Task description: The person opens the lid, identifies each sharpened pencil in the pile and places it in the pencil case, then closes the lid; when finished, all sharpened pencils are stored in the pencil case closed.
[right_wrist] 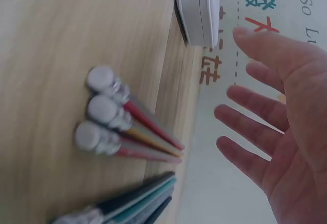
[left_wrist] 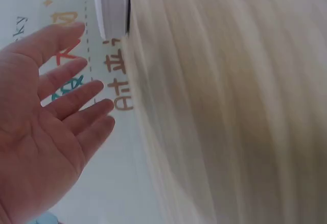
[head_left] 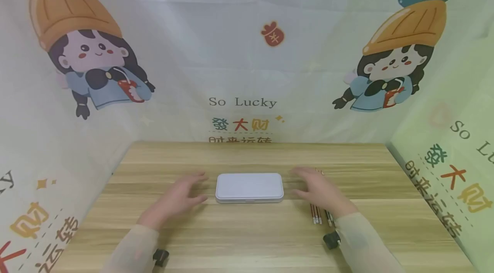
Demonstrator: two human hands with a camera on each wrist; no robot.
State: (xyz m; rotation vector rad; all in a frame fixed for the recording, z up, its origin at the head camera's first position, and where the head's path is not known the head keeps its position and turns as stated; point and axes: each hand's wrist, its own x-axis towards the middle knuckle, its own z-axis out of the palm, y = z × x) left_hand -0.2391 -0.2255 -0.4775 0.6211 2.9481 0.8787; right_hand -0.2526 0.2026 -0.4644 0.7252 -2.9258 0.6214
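A white, closed pencil case [head_left: 249,186] with rounded corners lies on the wooden table. To its left, my left hand [head_left: 179,196] hovers with fingers spread, apart from the case; the left wrist view shows the bare palm [left_wrist: 41,127]. On the other side my right hand [head_left: 320,189] is held the same way, also apart from the case and holding nothing. Below and beside the right hand lie several pencils: a group with white erasers [right_wrist: 104,109], red and yellow in the barrel, and a darker group [right_wrist: 138,201] in black and teal. The right hand partly hides them in the head view.
The wooden table [head_left: 239,238] ends at a printed cloth backdrop [head_left: 247,71], which also hangs along the left and right sides. Black wrist cameras [head_left: 161,257] sit on both wrists.
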